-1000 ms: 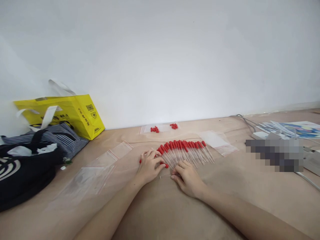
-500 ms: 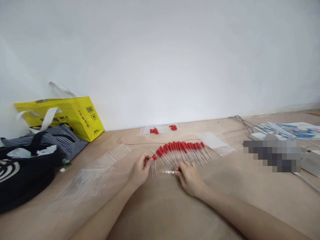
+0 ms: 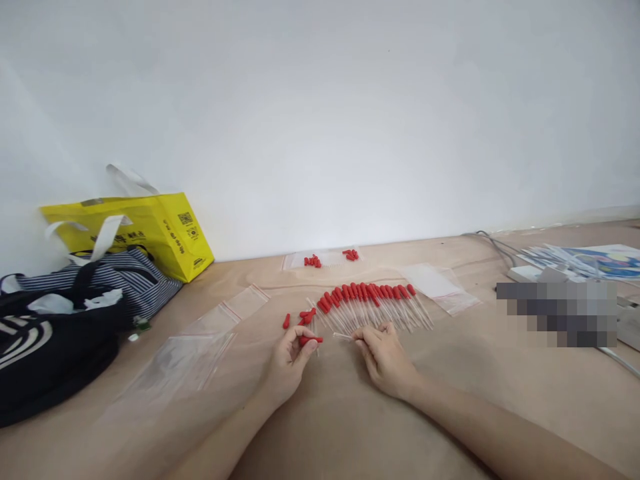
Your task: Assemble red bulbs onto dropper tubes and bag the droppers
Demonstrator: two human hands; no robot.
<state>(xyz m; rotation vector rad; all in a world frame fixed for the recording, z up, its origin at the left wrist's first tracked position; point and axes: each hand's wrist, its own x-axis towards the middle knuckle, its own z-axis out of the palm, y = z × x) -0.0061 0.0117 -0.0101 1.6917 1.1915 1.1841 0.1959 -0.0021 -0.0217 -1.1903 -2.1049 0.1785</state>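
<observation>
My left hand (image 3: 290, 357) pinches a small red rubber bulb (image 3: 311, 340), its tip pointing right. My right hand (image 3: 384, 355) pinches a thin clear glass tube (image 3: 343, 336), whose free end points left toward the bulb; a short gap separates them. Just beyond both hands lies a fanned row of finished droppers (image 3: 373, 303) with red bulbs and clear tubes. A few loose red bulbs (image 3: 303, 316) lie on the tan surface left of the row, one red bulb (image 3: 286, 321) apart from them.
Clear zip bags (image 3: 200, 340) lie at left, another clear bag (image 3: 434, 285) at right, and a bag with red bulbs (image 3: 330, 257) by the wall. A yellow bag (image 3: 150, 230) and striped dark bags (image 3: 60, 313) sit far left. Papers and cables (image 3: 575, 260) lie far right.
Both hands left the dropper row and drew back toward me. The left hand picked up a red bulb, the right a glass tube, and they now face each other.
</observation>
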